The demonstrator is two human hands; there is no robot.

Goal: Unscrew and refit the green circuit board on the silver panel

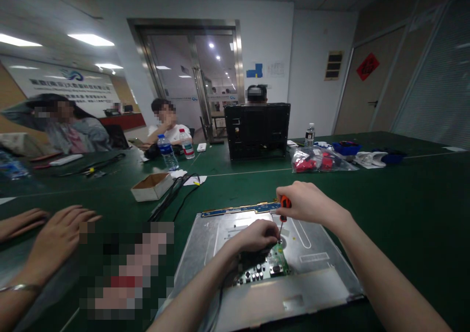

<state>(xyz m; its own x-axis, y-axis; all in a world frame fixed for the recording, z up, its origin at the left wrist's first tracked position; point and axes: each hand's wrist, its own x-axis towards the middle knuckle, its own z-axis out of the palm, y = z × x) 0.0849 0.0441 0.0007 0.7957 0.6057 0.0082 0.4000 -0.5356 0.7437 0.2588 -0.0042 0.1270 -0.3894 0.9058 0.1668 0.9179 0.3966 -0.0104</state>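
Observation:
My right hand (304, 202) is closed round a screwdriver (285, 203) with an orange and black handle. The screwdriver stands nearly upright, its tip down at the far edge of a green circuit board (278, 258). Beside the tip, my left hand (262, 235) has its fingers curled together at the board's edge; what they pinch, if anything, is hidden. The board is on the metal back of a flat display panel (316, 285) lying on the table. Along the panel's far edge runs a narrow blue circuit strip (238, 209).
To the left are an open cardboard box (151, 187), black cables (171, 195) and another person's hands (55, 244). A black monitor-like unit (257, 131) stands across the green table (414, 214). Bottles (168, 153) and a plastic bag with red items (319, 160) lie farther back. Several people sit around.

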